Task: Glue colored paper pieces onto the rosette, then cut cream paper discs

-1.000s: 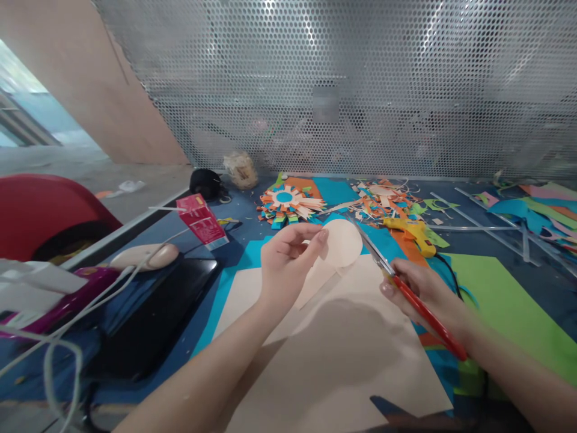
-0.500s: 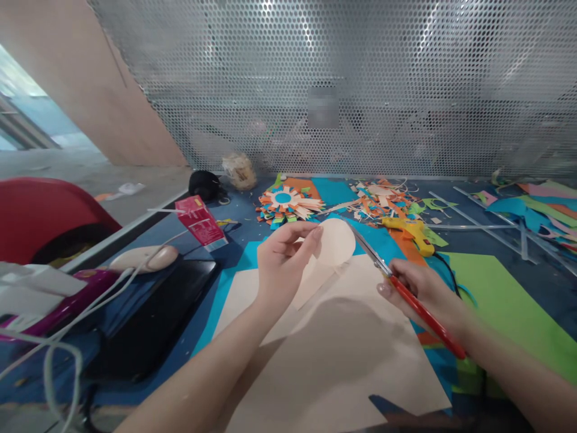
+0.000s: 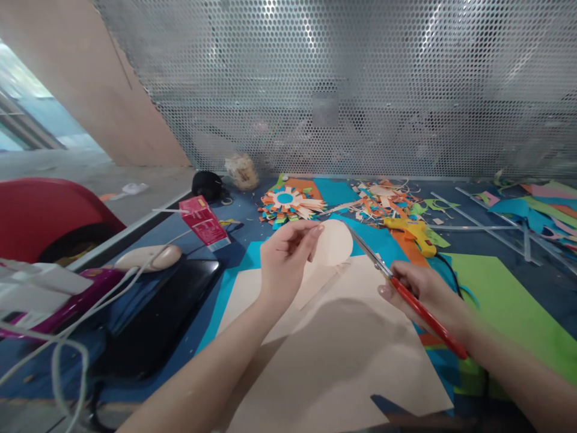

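Note:
Between thumb and fingers, my left hand [image 3: 288, 258] pinches a cream paper circle [image 3: 336, 243] at its left edge. My right hand [image 3: 419, 294] is closed around red-handled scissors [image 3: 424, 310], whose blades point up and left. The blade tips are close by the circle's right edge; I cannot tell whether they touch it. Below both hands lie large cream paper sheets [image 3: 342, 355], with a narrow cream strip [image 3: 320, 288] on top. Behind the circle sits a layered paper flower [image 3: 288, 201] with a blue centre.
A yellow glue gun [image 3: 412, 233] lies behind my right hand, near green paper [image 3: 509, 294]. Paper scraps [image 3: 385, 198] and clear sticks [image 3: 482, 225] are farther back. At left are a pink drink carton [image 3: 205, 222], a pale mouse [image 3: 148, 257], a black phone-like slab [image 3: 157, 319] and white cables [image 3: 67, 355].
The paper circle has turned or shifted slightly left in my left hand. My right hand keeps the scissors nearly in the same place. The whole view has moved a little.

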`<state>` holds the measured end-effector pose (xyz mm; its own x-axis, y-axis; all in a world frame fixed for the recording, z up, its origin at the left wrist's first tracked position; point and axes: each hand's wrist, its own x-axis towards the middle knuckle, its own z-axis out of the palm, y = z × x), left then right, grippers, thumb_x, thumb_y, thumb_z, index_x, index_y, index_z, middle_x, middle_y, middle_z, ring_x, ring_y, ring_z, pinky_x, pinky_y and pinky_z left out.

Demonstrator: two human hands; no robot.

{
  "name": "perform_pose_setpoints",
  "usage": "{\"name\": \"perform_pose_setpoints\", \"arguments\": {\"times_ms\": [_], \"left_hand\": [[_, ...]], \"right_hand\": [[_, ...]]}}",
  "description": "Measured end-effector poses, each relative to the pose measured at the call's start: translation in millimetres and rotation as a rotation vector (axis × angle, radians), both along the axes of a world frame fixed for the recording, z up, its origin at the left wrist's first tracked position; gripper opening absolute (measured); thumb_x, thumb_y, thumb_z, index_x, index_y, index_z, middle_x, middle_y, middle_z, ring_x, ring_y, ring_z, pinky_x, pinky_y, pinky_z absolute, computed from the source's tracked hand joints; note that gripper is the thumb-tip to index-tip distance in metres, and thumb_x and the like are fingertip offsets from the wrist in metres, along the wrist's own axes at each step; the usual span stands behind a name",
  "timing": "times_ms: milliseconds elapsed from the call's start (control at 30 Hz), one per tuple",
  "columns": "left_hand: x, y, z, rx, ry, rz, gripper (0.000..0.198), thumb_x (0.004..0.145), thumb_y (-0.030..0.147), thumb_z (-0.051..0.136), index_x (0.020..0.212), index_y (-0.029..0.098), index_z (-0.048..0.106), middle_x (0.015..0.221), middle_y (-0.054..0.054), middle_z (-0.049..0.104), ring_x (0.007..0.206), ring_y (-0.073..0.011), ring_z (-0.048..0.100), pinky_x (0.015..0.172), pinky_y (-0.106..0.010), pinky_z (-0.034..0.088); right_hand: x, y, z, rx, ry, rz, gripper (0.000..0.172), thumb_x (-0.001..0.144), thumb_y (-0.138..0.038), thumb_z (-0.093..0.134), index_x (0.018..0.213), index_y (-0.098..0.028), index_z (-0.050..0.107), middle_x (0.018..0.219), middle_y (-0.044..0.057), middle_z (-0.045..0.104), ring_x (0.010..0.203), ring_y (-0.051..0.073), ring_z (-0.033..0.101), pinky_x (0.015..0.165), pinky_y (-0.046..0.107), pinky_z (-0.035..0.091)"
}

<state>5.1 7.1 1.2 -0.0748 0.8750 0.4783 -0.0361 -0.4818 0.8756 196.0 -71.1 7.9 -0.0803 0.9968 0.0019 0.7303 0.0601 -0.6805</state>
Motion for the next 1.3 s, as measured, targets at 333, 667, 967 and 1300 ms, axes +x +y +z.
{"name": "perform_pose_setpoints", "arguments": {"times_ms": [333, 667, 967, 1300], "left_hand": [[-0.9, -0.4, 1.2, -0.015, 0.048, 0.002, 0.004, 0.071, 0.020, 0.066, 0.071, 0.018, 0.069, 0.055, 0.002, 0.062, 0.045, -0.0070, 0.049, 0.040, -0.017, 0.041], [-3.8, 3.7, 0.8, -0.001, 0.086, -0.038, 0.007, 0.070, 0.024, 0.067, 0.072, 0.020, 0.072, 0.061, 0.000, 0.066, 0.046, -0.0086, 0.050, 0.039, -0.018, 0.041], [-8.3, 7.4, 0.3, 0.008, 0.158, -0.070, 0.010, 0.072, 0.028, 0.067, 0.075, 0.021, 0.073, 0.060, -0.001, 0.066, 0.046, -0.0086, 0.048, 0.039, -0.019, 0.040], [-9.1, 8.3, 6.2, -0.038, 0.140, -0.096, 0.010, 0.068, 0.027, 0.069, 0.072, 0.019, 0.073, 0.056, -0.001, 0.063, 0.046, -0.0094, 0.048, 0.040, -0.020, 0.037]], "right_hand": [[2.0, 2.3, -3.1, 0.015, -0.012, 0.020, 0.037, 0.079, -0.049, 0.049, 0.060, -0.023, 0.032, 0.052, -0.006, 0.031, 0.046, 0.009, 0.029, 0.042, 0.024, 0.024], [3.0, 2.2, 0.2, -0.012, -0.017, 0.013, 0.041, 0.077, -0.054, 0.050, 0.060, -0.023, 0.031, 0.052, -0.007, 0.032, 0.047, 0.009, 0.029, 0.042, 0.023, 0.024], [4.3, 1.3, 0.9, -0.021, -0.024, 0.016, 0.041, 0.078, -0.054, 0.051, 0.061, -0.023, 0.030, 0.054, -0.007, 0.030, 0.049, 0.010, 0.029, 0.044, 0.023, 0.024], [6.4, 3.2, -1.4, -0.010, -0.022, -0.013, 0.042, 0.075, -0.055, 0.055, 0.061, -0.021, 0.036, 0.049, -0.008, 0.029, 0.046, 0.008, 0.026, 0.042, 0.022, 0.020]]}}
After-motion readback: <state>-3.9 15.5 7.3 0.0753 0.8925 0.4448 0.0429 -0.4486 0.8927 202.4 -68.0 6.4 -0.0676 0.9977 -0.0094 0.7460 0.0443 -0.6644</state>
